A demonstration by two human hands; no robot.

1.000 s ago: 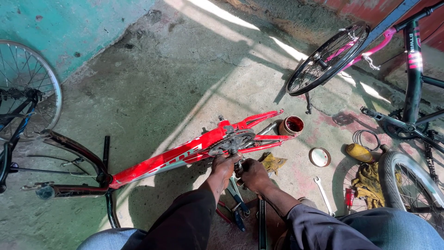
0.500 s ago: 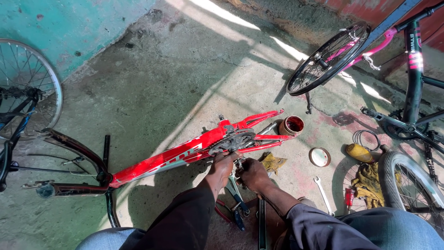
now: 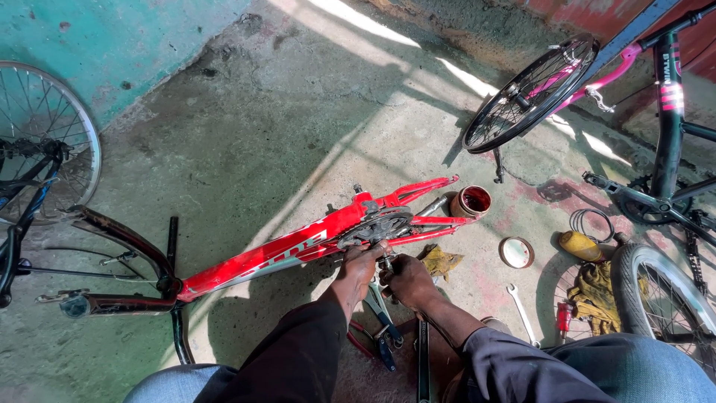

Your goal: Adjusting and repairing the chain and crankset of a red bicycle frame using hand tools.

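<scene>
A red bike frame (image 3: 298, 250) lies on its side on the concrete floor (image 3: 283, 127), without wheels, its glossy main tube running from a dark, rusty fork at the left up to thin red rear stays at the right. A grey toothed chainring (image 3: 373, 226) sits where the tubes meet. The left hand (image 3: 363, 261) grips the frame just below the chainring, fingers curled over the tube. The right hand (image 3: 406, 277) is closed around a small metal part beside it; what it pinches is hidden. Blue-handled pliers (image 3: 382, 328) lie below the hands, and an open tin (image 3: 472, 201) stands near the rear stays.
</scene>
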